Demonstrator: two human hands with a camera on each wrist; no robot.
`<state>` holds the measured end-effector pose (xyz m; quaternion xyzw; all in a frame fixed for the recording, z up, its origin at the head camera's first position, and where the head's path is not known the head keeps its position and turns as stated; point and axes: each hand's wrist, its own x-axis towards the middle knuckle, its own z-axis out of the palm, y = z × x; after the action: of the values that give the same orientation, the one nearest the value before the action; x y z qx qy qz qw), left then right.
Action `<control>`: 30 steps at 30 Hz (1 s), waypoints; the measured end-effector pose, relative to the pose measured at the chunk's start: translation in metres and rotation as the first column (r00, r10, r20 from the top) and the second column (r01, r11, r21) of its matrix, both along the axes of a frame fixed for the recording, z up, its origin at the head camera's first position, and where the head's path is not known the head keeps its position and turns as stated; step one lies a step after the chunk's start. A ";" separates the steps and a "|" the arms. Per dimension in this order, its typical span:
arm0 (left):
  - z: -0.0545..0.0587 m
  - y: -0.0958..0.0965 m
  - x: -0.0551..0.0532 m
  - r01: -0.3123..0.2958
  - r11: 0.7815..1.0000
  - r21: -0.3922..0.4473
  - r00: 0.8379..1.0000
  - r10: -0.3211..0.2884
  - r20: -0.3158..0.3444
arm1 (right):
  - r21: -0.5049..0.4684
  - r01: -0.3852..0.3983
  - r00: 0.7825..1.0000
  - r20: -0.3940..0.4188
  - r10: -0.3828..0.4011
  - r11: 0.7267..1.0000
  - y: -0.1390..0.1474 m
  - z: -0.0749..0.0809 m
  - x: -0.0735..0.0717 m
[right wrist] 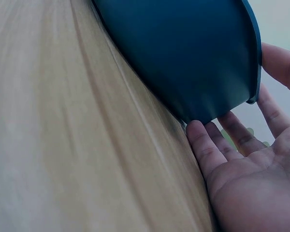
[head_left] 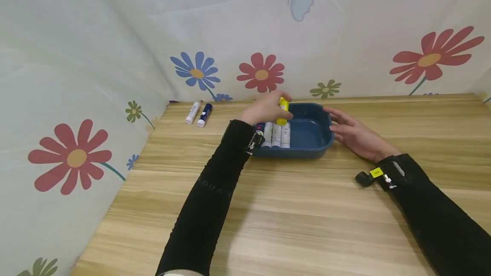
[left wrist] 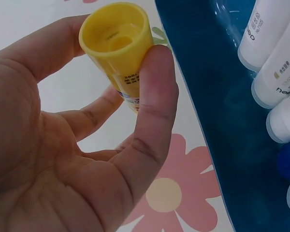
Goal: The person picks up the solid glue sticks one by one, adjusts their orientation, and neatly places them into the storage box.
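In my left hand (left wrist: 101,145) is a yellow glue stick (left wrist: 117,36), pinched between thumb and fingers. The head view has this hand (head_left: 264,109) holding it over the left half of a blue bin (head_left: 312,153). White glue sticks (head_left: 276,135) and a dark blue one (head_left: 260,129) lie side by side inside the bin; the left wrist partly covers that row. My right hand (head_left: 356,137) touches the bin's right end. The right wrist view has its fingers (right wrist: 203,145) resting loosely against the outer wall (right wrist: 183,53), one at the rim.
A white glue stick (head_left: 193,112) and a dark blue one with a white end (head_left: 205,115) lie on the wooden table (head_left: 291,216), left of the bin. A flower-printed curtain (head_left: 230,24) hangs along the back and left.
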<state>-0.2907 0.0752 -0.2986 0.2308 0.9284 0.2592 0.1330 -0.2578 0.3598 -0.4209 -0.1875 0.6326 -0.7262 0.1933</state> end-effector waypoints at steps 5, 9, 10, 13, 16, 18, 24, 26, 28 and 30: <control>0.001 0.007 0.001 0.008 1.000 -0.019 1.000 -0.007 0.017 | -0.004 -0.008 1.000 0.001 0.008 1.000 0.002 -0.001 -0.002; 0.004 0.015 0.003 0.051 0.998 -0.043 0.997 -0.049 0.056 | -0.018 -0.017 1.000 -0.004 0.017 1.000 0.005 -0.001 -0.001; 0.005 0.016 0.004 0.065 0.997 -0.050 0.996 -0.062 0.064 | -0.021 -0.017 1.000 -0.004 0.017 1.000 0.005 -0.001 -0.001; 0.006 0.021 0.005 0.093 0.993 -0.067 0.992 -0.087 0.089 | -0.021 -0.019 1.000 -0.009 0.019 1.000 0.005 0.000 0.000; 0.008 0.022 0.005 0.087 0.991 -0.100 0.992 -0.077 0.098 | -0.012 -0.022 1.000 -0.013 0.022 1.000 0.003 0.001 0.000; 0.010 0.023 0.004 0.076 0.989 -0.129 0.993 -0.063 0.102 | -0.006 -0.023 1.000 -0.011 0.023 1.000 0.002 0.001 0.000; 0.012 0.031 0.003 0.094 0.977 -0.194 0.987 -0.067 0.143 | -0.002 -0.018 1.000 -0.005 0.018 1.000 0.002 0.001 -0.002; 0.011 0.034 0.003 0.107 0.973 -0.206 0.983 -0.072 0.171 | 0.000 -0.016 1.000 -0.009 0.016 1.000 0.003 0.001 -0.002; 0.010 0.036 0.002 0.112 0.969 -0.220 0.977 -0.067 0.202 | -0.001 -0.018 1.000 -0.013 0.018 1.000 0.003 0.001 -0.002; 0.008 0.037 0.002 0.116 0.965 -0.234 0.971 -0.060 0.233 | -0.002 -0.022 1.000 -0.013 0.022 1.000 0.002 0.000 -0.002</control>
<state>-0.2887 0.1122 -0.2909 0.2229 0.9211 0.1604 0.2759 -0.2594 0.3621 -0.4208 -0.1994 0.6309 -0.7235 0.1969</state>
